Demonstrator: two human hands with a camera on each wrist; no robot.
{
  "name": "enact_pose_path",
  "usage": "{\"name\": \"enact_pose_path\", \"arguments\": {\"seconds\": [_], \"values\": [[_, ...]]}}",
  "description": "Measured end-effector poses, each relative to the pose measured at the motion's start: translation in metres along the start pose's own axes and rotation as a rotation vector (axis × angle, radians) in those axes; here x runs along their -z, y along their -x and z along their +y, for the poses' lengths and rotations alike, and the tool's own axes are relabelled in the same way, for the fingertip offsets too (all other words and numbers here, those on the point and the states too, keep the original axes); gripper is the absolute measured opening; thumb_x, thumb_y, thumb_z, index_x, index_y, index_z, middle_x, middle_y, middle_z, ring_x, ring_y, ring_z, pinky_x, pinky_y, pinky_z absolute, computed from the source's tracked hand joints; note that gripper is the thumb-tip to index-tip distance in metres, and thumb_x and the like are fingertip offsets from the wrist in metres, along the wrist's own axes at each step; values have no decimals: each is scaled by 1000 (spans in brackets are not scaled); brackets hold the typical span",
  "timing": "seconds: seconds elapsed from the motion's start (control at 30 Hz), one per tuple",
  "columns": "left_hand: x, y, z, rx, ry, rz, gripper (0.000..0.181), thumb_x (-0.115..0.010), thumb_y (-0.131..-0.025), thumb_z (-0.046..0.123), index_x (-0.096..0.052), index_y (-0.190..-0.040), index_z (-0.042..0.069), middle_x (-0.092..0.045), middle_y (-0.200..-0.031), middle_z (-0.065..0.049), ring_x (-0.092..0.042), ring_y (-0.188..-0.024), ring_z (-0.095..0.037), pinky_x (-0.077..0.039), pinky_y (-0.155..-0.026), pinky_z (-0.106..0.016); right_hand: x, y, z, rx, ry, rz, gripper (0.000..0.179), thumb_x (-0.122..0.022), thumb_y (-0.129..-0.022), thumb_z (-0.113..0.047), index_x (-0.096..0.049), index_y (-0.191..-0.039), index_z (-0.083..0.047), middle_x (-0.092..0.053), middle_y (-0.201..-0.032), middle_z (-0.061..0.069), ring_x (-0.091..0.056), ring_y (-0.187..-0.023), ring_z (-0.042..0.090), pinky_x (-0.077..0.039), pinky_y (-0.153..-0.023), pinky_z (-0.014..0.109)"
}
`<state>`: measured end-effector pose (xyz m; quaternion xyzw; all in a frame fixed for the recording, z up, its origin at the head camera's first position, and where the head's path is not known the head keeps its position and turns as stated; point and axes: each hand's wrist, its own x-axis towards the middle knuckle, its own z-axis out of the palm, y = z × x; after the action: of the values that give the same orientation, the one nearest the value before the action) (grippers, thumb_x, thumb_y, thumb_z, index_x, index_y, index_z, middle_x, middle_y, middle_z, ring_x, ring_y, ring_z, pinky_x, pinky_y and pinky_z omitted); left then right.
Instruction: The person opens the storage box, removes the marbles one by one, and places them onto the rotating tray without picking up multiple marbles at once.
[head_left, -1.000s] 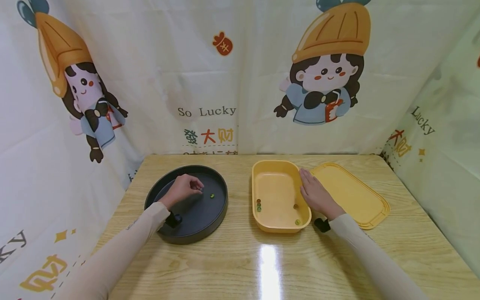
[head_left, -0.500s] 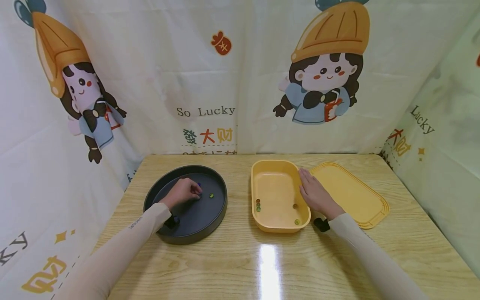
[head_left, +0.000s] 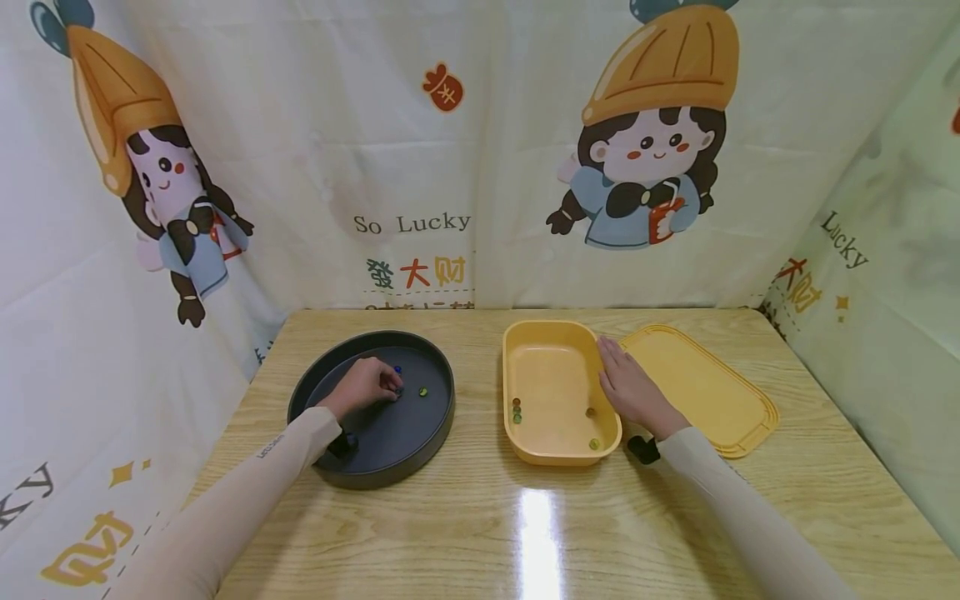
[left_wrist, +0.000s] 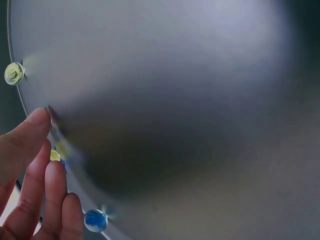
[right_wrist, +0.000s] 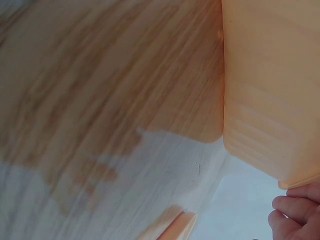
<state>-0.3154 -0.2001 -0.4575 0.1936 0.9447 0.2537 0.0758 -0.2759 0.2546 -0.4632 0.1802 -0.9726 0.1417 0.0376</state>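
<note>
Left hand slightly lower in the black pan than a second ago; fingers narrow around a glass marble, firm hold not certain; right hand flat-fingered against the yellow tub; best pinched low, as it probably rolls.

We see a pale yellow-brown, wood-grained worktop with a bright streak of reflected light down its front middle. On its left we have a round, shallow, matt black pan, lying flat. Well apart from it, right of centre, sits a yellow rectangular box with rounded corners, upright. Just beside that, on the right, we find a flat yellow rounded-corner lid, lying at a slant.
</note>
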Motion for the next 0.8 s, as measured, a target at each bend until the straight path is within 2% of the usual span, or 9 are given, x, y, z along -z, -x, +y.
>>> {"name": "enact_pose_path", "arguments": {"seconds": [0.2, 0.37, 0.6, 0.8], "values": [[6, 3, -5, 4, 58, 9, 14, -77, -76, 7, -76, -89, 8, -73, -85, -5, -66, -73, -11, -55, -68, -28, 1, 0, -1, 6, 3, -1, 54, -35, -101, -13, -17, -145, 12, -17, -152, 29, -18, -141, 44, -20, -111, 60], [21, 9, -3, 20, 98, 41, 16, -75, -78, 7, -75, -94, 6, -73, -87, -6, -67, -76, -15, -55, -70, -32, 3, 0, -2, -5, -2, -17, 55, -35, -101, -14, -15, -146, 11, -17, -153, 29, -17, -141, 44, -19, -112, 59], [45, 12, 13, 40, 138, 133, 22, -70, -84, 16, -72, -103, 6, -72, -93, -9, -65, -81, -19, -53, -71, -32, 4, 0, -2, -5, -8, -20, 56, -36, -101, -15, -15, -146, 11, -17, -153, 29, -17, -141, 44, -18, -112, 59], [53, 10, 38, 13, 210, 197, 23, -71, -84, 23, -73, -104, 13, -72, -98, -8, -66, -87, -19, -53, -78, -36, 3, -1, -1, -4, -10, -25, 56, -35, -101, -15, -15, -145, 12, -16, -153, 29, -16, -141, 44, -17, -112, 59]]}}
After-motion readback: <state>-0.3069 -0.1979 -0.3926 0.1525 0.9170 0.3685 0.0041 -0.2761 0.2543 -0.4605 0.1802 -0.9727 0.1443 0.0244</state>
